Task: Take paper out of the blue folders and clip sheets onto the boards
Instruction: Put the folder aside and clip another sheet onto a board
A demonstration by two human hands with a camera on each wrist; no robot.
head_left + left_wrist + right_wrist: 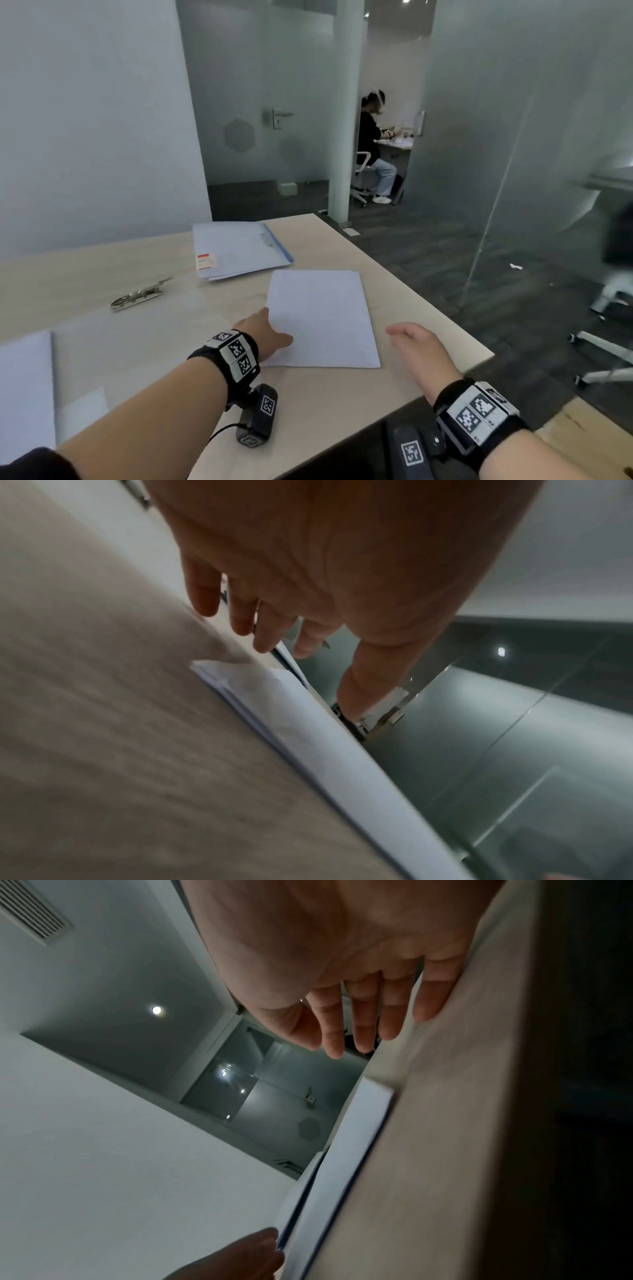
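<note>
A stack of white paper (325, 315) lies on the table (411, 308) in front of me. My left hand (274, 325) is at the stack's left edge, thumb lying over the sheets and fingers stretched along the edge; in the left wrist view the left hand (301, 664) grips nothing and the paper (308, 723) sits just below the thumb. My right hand (404, 334) hovers to the right of the stack with straight fingers, holding nothing. The blue folder (239, 246) lies behind the stack. A board's metal clip (140, 296) lies at the left.
More white paper (24, 387) lies at the table's near left. The table's right edge (445, 291) runs close to my right hand. Beyond it are glass partitions, an office chair (609, 308) and a seated person (373, 147) in the far room.
</note>
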